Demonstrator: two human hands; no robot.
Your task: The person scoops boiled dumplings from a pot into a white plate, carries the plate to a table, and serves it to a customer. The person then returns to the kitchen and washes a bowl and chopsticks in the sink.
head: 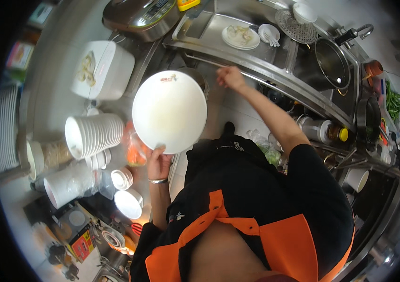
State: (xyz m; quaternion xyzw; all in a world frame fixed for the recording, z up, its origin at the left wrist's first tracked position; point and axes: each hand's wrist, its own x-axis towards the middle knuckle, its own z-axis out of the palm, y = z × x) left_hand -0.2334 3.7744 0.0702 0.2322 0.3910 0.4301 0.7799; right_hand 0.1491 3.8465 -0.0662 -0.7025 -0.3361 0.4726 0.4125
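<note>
A large white ceramic bowl (170, 112) is tilted so that I look into it; its inside shows nothing in it. My left hand (159, 163) grips the near rim, with the thumb over the edge. Small printed writing and a picture mark the far rim. My right hand (231, 78) hangs in front of the metal sink's front edge (217, 58), fingers curled, with no object visible in it. Behind that edge, stacked white plates (241, 38) carry food scraps, beside a small dish (269, 34) with white spoons.
On the left counter stand a rice cooker (142, 19), a white bin-shaped container (101, 70), a row of nested white bowls (94, 135) and a bag of orange food (136, 149). A black pot (321, 65) sits by the faucet (353, 35). Plastic-wrapped greens (270, 151) lie low beside me.
</note>
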